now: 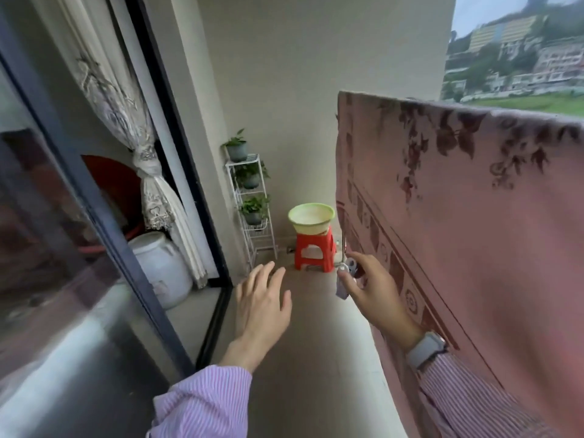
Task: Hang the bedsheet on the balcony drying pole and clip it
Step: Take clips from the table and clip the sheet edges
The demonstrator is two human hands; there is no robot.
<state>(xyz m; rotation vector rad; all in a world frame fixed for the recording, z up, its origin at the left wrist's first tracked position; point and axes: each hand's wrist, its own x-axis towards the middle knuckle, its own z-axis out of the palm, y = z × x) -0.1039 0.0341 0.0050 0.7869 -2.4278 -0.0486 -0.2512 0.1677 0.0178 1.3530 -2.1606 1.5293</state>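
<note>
A pink bedsheet [467,222] with dark leaf prints and a patterned border hangs over a drying pole on the right; the pole itself is hidden under the cloth. My right hand [373,298] pinches a small grey clip [346,276] just left of the sheet's hanging edge, low down. Out over the balcony floor, my left hand [262,305] is held with fingers spread, holding nothing.
A green basin [311,218] sits on a red plastic stool [314,251] at the far wall. A white rack [252,210] with potted plants stands beside it. A sliding glass door [94,232] and curtain run along the left, with a white jar [161,267] behind the glass.
</note>
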